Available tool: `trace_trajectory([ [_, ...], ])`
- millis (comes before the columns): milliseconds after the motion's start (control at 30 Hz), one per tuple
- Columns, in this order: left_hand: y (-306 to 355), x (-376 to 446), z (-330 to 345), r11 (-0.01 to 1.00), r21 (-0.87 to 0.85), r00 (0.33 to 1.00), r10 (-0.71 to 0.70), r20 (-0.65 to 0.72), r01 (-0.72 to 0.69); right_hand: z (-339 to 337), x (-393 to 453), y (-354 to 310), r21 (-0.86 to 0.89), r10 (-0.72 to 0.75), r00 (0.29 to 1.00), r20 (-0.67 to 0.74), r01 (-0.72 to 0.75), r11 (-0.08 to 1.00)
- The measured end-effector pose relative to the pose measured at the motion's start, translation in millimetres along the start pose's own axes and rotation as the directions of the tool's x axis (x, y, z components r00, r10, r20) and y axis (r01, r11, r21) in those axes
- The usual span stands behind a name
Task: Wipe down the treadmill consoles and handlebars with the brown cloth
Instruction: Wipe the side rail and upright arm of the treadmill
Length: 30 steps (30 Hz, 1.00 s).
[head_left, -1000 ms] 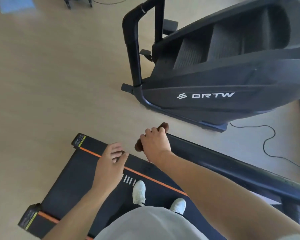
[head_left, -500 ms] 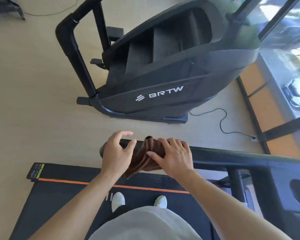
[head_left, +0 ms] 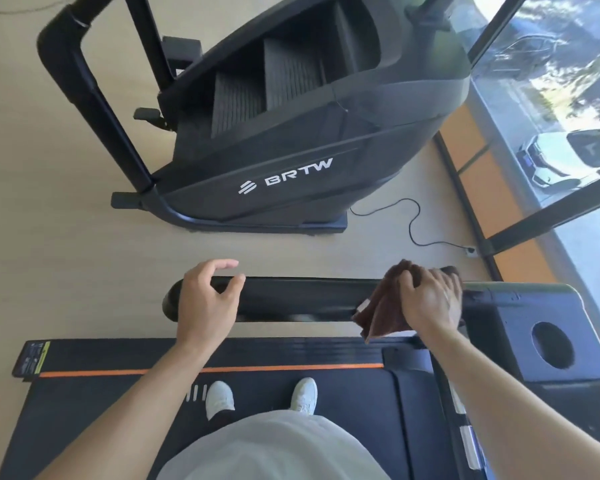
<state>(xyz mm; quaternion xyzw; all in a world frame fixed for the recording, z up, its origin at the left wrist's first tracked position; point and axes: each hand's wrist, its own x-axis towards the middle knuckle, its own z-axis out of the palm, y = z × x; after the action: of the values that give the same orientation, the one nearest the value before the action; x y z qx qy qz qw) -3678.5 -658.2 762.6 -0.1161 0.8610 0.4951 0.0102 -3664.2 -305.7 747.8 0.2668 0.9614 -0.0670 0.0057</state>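
Observation:
A black treadmill handlebar (head_left: 298, 299) runs left to right across the middle of the view. My right hand (head_left: 430, 299) grips the brown cloth (head_left: 383, 315) wrapped over the bar near its right end, beside the console (head_left: 548, 327) with its round cup hole. Part of the cloth hangs below the bar. My left hand (head_left: 208, 299) hovers over the bar's left end with loosely curled fingers, holding nothing; the thumb lies near the bar's top.
I stand on the treadmill belt (head_left: 118, 410), white shoes (head_left: 219, 398) visible, an orange stripe (head_left: 201, 370) along the deck edge. A large black BRTW stair machine (head_left: 284, 133) stands beyond the bar. A power cord (head_left: 413, 223) trails on the wooden floor. Windows (head_left: 568, 116) at right.
My right hand has slid the cloth along the handlebar from its left end to its right end near the console. My left hand let go of the cloth and stayed at the left end.

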Motion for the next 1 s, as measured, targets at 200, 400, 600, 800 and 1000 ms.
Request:
trace_trajectory([
  [200,-35.5,-3.6,-50.4,0.991,-0.033,0.983,-0.134,-0.123,0.131,22.2,-71.6,-145.9,0.056,-0.471,0.865,0.174,0.469,0.882],
  [400,-62.6,-17.6,-87.8,0.975,-0.024,0.952,-0.220,-0.211,0.220,60.3,-129.2,-273.4,0.050,-0.826,0.518,0.222,0.840,0.541],
  [600,-46.5,-8.3,-71.0,0.990,-0.037,0.965,-0.143,-0.221,0.138,70.8,-131.2,-263.0,-0.003,-0.928,0.347,0.137,0.937,0.350],
  [800,19.7,16.5,2.3,0.984,0.034,0.983,0.174,0.056,-0.176,51.8,-94.0,-170.0,0.076,-0.748,0.664,0.005,0.745,0.662],
  [1000,63.1,7.7,89.6,0.942,0.085,0.895,0.277,0.349,-0.324,23.7,-33.5,-23.7,0.007,-0.435,0.892,-0.124,0.440,0.898],
])
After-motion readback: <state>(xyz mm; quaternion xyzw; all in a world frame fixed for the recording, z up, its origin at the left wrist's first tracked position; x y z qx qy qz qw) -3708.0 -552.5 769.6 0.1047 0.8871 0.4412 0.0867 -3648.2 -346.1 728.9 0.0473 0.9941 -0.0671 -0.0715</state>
